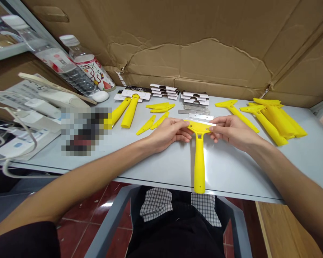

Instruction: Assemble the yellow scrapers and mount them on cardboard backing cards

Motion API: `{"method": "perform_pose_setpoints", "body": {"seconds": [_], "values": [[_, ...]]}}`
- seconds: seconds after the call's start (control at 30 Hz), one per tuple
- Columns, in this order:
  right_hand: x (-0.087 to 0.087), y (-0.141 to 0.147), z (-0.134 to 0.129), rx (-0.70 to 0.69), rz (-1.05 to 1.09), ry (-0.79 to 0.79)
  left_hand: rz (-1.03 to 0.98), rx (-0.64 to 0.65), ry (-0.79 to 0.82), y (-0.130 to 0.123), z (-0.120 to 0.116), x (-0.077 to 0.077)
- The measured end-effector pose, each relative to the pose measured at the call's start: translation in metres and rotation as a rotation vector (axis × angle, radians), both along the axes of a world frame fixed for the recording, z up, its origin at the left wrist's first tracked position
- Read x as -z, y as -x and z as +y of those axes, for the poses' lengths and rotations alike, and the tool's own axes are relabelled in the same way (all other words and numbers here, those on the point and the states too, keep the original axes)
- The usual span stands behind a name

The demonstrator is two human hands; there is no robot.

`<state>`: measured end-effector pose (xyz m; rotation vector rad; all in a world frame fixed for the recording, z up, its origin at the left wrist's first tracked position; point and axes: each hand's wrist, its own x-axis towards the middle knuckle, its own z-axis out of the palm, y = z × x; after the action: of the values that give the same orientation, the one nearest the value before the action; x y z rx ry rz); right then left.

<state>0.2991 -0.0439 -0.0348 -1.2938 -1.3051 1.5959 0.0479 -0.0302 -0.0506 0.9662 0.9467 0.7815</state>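
Note:
Between my two hands is a yellow scraper, its handle pointing toward me over the table's front edge. A thin metal blade runs along the far side of its head. My left hand pinches the left end of the head, and my right hand pinches the right end. Just beyond lie loose metal blades. Several loose yellow clamp strips are to the left of the blades. On the right rest a scraper handle and a pile of more yellow handles.
Carded yellow scrapers lie at the back left, beside folded black-and-white cards. Plastic bottles stand against the cardboard wall. White cables and boxes crowd the left end of the grey table.

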Motion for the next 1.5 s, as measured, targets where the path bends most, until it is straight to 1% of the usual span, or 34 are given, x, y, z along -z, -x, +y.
{"method": "perform_pose_setpoints", "body": {"seconds": [0.1,0.23,0.33,0.4,0.47,0.53,0.63,0.8,0.87,0.93,1.03,1.13,1.23,1.33,1.43,1.5], "values": [[-0.001,0.001,0.0,0.005,0.026,0.028,-0.006,0.011,0.0,0.0,0.0,0.002],[-0.004,0.006,-0.002,0.026,0.072,0.066,0.013,-0.035,-0.039,-0.002,-0.002,0.001],[-0.004,0.009,-0.004,0.058,0.069,0.049,0.025,-0.058,-0.075,-0.003,-0.004,-0.002],[-0.003,0.009,-0.006,0.07,0.052,0.014,0.011,-0.058,-0.067,-0.003,-0.006,-0.003],[-0.002,0.01,-0.008,0.073,0.038,-0.018,-0.028,-0.035,-0.037,-0.004,-0.008,-0.002],[-0.002,0.011,-0.011,0.075,0.037,-0.036,-0.068,0.017,-0.017,-0.004,-0.012,0.0],[-0.001,0.014,-0.014,0.069,0.05,-0.038,-0.093,0.079,-0.046,-0.004,-0.017,0.005],[0.0,0.022,-0.017,0.071,0.112,0.011,-0.048,0.06,-0.118,-0.004,-0.021,0.006],[0.001,0.025,-0.018,0.035,0.14,0.04,-0.017,0.098,-0.133,-0.005,-0.022,0.003],[0.003,0.027,-0.02,-0.031,0.134,0.051,0.01,0.157,-0.161,-0.005,-0.024,0.001],[0.005,0.029,-0.021,-0.075,0.094,0.026,0.026,0.194,-0.21,-0.006,-0.027,-0.002],[0.006,0.029,-0.022,-0.04,0.088,-0.008,-0.003,0.173,-0.203,-0.007,-0.028,0.0],[0.008,0.03,-0.021,0.007,0.136,-0.027,-0.037,0.157,-0.161,-0.008,-0.029,0.002],[0.01,0.032,-0.02,0.019,0.181,-0.014,-0.051,0.118,-0.098,-0.009,-0.028,0.003],[0.011,0.033,-0.02,0.021,0.177,0.004,-0.098,0.085,-0.04,-0.01,-0.024,0.003],[0.01,0.031,-0.019,0.029,0.165,0.008,-0.108,0.026,-0.011,-0.009,-0.019,0.0]]}}
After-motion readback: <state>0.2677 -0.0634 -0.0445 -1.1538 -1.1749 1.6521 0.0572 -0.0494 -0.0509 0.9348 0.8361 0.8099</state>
